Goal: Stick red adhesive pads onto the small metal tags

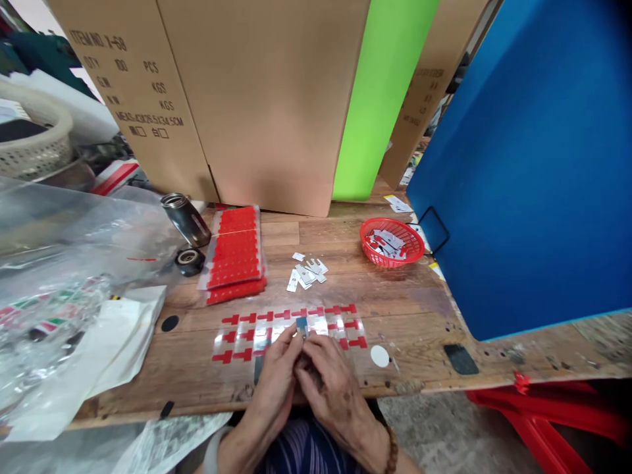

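Both hands, left hand and right hand, are pinching a small metal piece over the clear sheet of red stickers at the table's near edge. Far left, a cardboard box is showing "QTY 100 PCS". Right, a red basket is holding finished pieces.

Red plastic basket of loose bits sits by the blue panel, big cardboard boxes and a green sheet behind. Metal flask lies tipped beside a stack of red sticker sheets.
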Action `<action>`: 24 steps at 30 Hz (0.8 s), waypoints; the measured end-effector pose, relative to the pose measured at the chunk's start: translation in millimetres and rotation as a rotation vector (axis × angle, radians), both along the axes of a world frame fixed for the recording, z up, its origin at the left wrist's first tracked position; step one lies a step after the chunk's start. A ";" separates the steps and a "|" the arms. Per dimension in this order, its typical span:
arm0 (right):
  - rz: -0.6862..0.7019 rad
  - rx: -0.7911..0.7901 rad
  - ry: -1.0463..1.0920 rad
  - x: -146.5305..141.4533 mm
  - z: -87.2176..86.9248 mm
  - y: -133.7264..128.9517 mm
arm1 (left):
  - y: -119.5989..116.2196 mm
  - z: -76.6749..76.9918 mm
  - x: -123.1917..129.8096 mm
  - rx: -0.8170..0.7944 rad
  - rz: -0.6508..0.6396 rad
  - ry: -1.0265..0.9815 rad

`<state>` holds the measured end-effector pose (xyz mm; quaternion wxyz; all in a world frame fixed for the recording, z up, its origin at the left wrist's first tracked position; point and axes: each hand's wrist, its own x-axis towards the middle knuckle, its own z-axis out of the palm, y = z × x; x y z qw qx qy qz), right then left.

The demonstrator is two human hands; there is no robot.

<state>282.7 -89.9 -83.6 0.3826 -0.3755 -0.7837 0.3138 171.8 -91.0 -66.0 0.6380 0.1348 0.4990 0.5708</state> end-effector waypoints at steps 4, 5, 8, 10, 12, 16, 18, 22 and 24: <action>0.047 -0.089 0.030 29.7 0.2 6.5 | 4.1 -5.3 -12.5 -0.054 -0.060 -0.008; -0.012 -0.096 0.025 40.5 -1.1 11.0 | 5.4 -5.8 -14.2 -0.067 -0.080 0.006; -0.223 -0.118 -0.058 74.2 -8.0 26.5 | 10.7 -5.6 -14.9 -0.067 -0.171 0.076; -0.286 -0.166 -0.131 91.4 -13.3 34.6 | 16.2 -5.6 -12.1 -0.053 -0.240 0.121; -0.285 -0.209 -0.193 100.8 -18.0 39.0 | 23.3 -7.3 -6.9 -0.040 -0.292 0.151; -0.262 -0.212 -0.265 100.7 -23.2 40.5 | 38.4 -15.5 8.0 0.004 -0.365 0.164; -0.261 -0.202 -0.291 97.9 -23.1 41.0 | 45.0 -19.8 16.6 0.017 -0.389 0.145; -0.245 -0.212 -0.332 96.1 -19.3 45.6 | 55.9 -25.5 33.1 0.003 -0.363 0.103; -0.245 -0.217 -0.346 96.8 -18.2 48.3 | 59.9 -27.6 39.6 0.000 -0.333 0.103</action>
